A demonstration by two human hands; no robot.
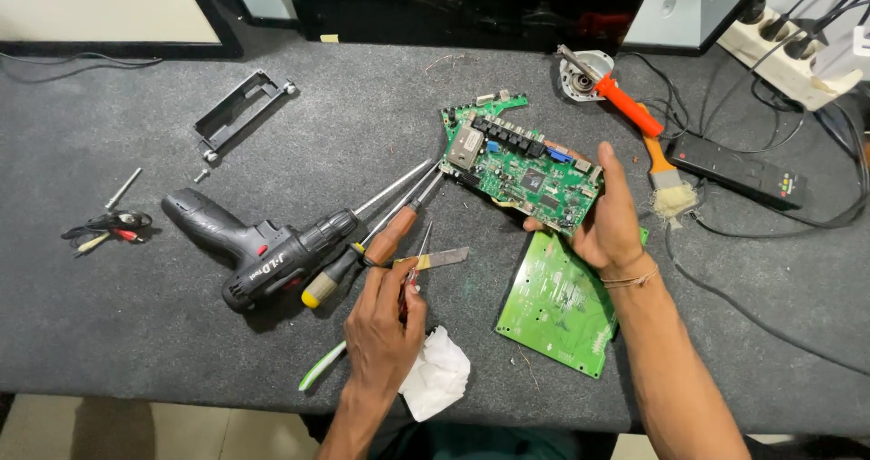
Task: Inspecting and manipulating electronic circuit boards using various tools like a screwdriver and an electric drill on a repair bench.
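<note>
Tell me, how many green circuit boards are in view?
2. One circuit board is held up by the right hand; the second board lies flat on the table beneath that wrist.

Only one view is given. It is taken from a camera worn on the person's head, and the scene is seen from above, looking down and forward. The dark grey tabletop (pixel 136 333) is seen from close up and fills most of the view. Its near edge is cut by the bottom of the view, where a strip of pale floor (pixel 109 428) is shown. At the top, the far side is reached, where dark screens (pixel 471 2) are stood.
</note>
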